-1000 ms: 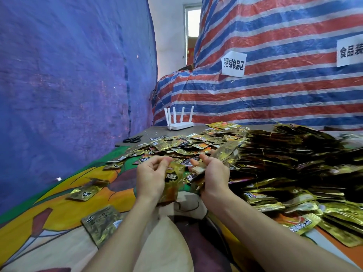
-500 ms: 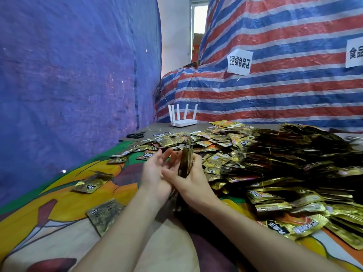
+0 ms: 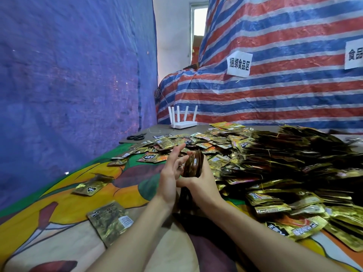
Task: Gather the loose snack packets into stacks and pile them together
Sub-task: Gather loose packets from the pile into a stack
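My right hand (image 3: 202, 185) grips an upright stack of gold snack packets (image 3: 193, 163), seen edge-on above the table. My left hand (image 3: 170, 171) has straight fingers laid flat against the stack's left side. A large heap of gold packets (image 3: 290, 160) fills the table to the right. Loose packets (image 3: 176, 143) lie scattered beyond my hands. Two single packets lie nearer on the left, one (image 3: 92, 186) farther and one (image 3: 110, 220) by my left forearm.
A colourful patterned cloth (image 3: 59, 203) covers the table. A white router (image 3: 182, 122) and black scissors (image 3: 135, 137) sit at the far end. A blue tarp wall (image 3: 68, 75) stands on the left, a striped tarp (image 3: 275, 85) behind.
Both hands lifted the gathered packets off the table and turned them upright into one stack. The left hand opened and now presses flat on its side.
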Demonstrator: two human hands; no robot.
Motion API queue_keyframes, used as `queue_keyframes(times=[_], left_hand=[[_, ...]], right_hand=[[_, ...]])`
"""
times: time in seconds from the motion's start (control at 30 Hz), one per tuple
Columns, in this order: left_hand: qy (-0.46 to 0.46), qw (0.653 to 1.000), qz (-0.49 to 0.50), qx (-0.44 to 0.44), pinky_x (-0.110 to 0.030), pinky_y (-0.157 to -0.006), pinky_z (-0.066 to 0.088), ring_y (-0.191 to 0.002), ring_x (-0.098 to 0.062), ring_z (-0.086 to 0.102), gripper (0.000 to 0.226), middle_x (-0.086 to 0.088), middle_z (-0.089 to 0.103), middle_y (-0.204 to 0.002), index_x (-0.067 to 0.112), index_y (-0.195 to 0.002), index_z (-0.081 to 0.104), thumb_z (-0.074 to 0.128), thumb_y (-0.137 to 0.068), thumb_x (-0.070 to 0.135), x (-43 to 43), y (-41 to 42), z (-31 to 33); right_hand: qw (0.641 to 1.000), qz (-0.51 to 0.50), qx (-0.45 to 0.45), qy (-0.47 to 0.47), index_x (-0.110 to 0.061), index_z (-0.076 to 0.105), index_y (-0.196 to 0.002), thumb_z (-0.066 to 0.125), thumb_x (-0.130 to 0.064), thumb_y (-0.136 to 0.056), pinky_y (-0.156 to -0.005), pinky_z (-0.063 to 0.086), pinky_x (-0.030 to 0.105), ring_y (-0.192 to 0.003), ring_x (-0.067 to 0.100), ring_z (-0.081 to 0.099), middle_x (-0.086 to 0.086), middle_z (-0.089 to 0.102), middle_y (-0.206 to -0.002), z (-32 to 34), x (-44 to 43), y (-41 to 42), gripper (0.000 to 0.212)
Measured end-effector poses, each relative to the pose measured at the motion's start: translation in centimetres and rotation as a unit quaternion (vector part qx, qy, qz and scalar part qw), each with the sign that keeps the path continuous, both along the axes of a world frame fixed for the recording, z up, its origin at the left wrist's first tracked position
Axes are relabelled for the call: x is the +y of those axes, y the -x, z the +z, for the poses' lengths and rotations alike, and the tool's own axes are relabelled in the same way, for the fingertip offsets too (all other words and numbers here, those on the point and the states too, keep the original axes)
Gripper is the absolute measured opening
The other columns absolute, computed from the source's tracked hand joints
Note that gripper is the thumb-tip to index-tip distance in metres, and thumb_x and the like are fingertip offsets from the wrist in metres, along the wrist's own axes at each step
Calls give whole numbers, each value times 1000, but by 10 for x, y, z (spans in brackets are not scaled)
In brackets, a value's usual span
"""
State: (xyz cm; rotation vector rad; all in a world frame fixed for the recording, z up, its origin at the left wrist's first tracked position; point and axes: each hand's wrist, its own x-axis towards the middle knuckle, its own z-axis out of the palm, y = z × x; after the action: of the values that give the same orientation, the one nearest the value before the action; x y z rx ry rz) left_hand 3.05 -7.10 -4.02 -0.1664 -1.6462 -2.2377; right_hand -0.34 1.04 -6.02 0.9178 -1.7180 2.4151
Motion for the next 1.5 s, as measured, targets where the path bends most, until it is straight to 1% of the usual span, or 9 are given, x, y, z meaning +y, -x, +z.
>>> queue_keyframes(times=[0.17, 0.33, 0.43, 0.53, 0.67, 0.9, 1.17, 1.37, 1.5], left_hand=[[-32, 992, -125, 6, -26, -79, 57, -92, -12, 72, 48, -2, 72, -97, 27, -96, 78, 77, -65, 63, 5, 6, -12], [64, 987, -144, -5, -36, -91, 54, -109, -20, 68, 112, 1, 73, -110, 22, -136, 49, 99, -40, 52, -2, 9, -24], [81, 993, -83, 16, -29, -83, 56, -102, -17, 70, 84, -1, 75, -108, 15, -133, 53, 93, -60, 27, -4, 12, -29], [74, 997, 14, 19, -27, -66, 56, -81, -21, 71, 53, -9, 75, -93, 4, -119, 64, 72, -67, -2, -2, 17, -29], [118, 989, 36, 85, -31, -82, 58, -99, -19, 69, 82, -6, 72, -114, 33, -135, 55, 60, -62, -3, -3, 14, -25], [187, 974, 46, 120, -23, -67, 54, -77, -8, 66, 66, 7, 72, -96, 39, -109, 63, 57, -58, -2, 10, 1, -16], [270, 954, 21, 131, -50, -75, 55, -77, -36, 62, 72, -9, 63, -92, 54, -111, 59, 53, -62, 2, 39, -8, -9], [249, 943, 51, 216, -50, -67, 54, -75, -35, 58, 73, -6, 58, -91, 50, -124, 52, 57, -75, -4, 81, -1, -19], [302, 927, 38, 220, -57, -70, 53, -75, -39, 56, 84, -12, 56, -91, 49, -131, 47, 63, -83, -19, 85, 3, -35]], right_hand=[[998, -51, -40, -1, -8, 64, -98, 78, -27, -56, -71, 53, 24, -78, 14, 67, 1, 69, -80, 3, 1, 0, 47], [987, 22, -161, 17, -9, 67, -117, 86, -60, -56, -85, 56, 34, -89, 19, 70, 8, 71, -96, 17, 12, -5, 82], [968, 90, -219, 82, -19, 73, -117, 46, -77, -87, -93, 56, 36, -96, 21, 74, 8, 76, -105, 22, 18, -4, 70], [968, 54, -233, 78, -18, 71, -110, 35, -44, -107, -84, 55, 32, -84, 15, 73, 7, 75, -99, 26, 14, -3, 44], [981, -100, -138, -94, -12, 68, -106, 48, -4, -96, -74, 57, 26, -87, 17, 70, 5, 72, -93, 34, 12, -10, 24], [943, -199, -52, -260, -19, 59, -112, 65, -15, -85, -93, 57, 43, -102, 18, 65, -1, 64, -106, 46, 57, -31, 29], [892, -270, 10, -363, -21, 68, -102, 60, -12, -87, -64, 49, 23, -83, 13, 65, -4, 67, -92, 55, 164, -59, 18], [811, -382, 31, -441, -24, 71, -89, 62, -19, -85, -64, 50, 27, -72, 12, 65, -6, 69, -77, 67, 258, -57, 12], [647, -468, 2, -602, -26, 69, -81, 61, -18, -81, -66, 52, 31, -78, 24, 65, 1, 71, -86, 70, 337, -47, 11]])
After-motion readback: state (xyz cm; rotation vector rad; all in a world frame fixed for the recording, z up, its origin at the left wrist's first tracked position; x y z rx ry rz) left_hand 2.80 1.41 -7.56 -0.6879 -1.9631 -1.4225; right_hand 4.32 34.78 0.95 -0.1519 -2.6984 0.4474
